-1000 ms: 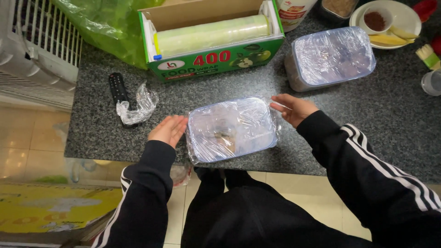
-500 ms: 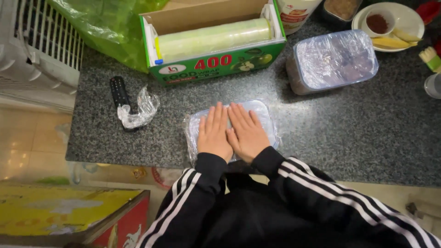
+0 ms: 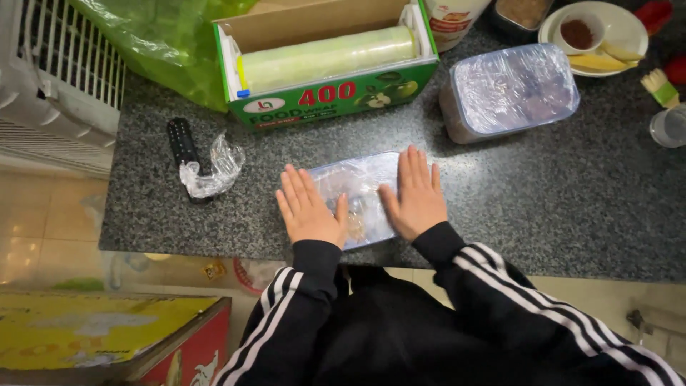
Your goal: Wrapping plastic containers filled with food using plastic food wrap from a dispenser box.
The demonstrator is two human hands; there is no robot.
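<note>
Film-wrapped container (image 3: 361,193) sat near the front edge of the dark speckled surface (image 3: 557,207), w/ both hands flat on it. Left hand (image 3: 311,211) lay palm-down over its left end, fingers spread and straight, gripping nothing; right hand (image 3: 414,196) lay palm-down on its right part, fingers likewise open, just pressing the film. Thumbs pointed inward, apart, w/ clear film showing between them. Behind it stood a green cling-film box (image 3: 332,61), lid open, roll visible inside. To the right rear was a second wrapped container (image 3: 514,89). Left of the hands lay a crumpled film scrap (image 3: 214,171) touching a black remote (image 3: 181,139). White plate (image 3: 629,28) w/ food at far right corner.
</note>
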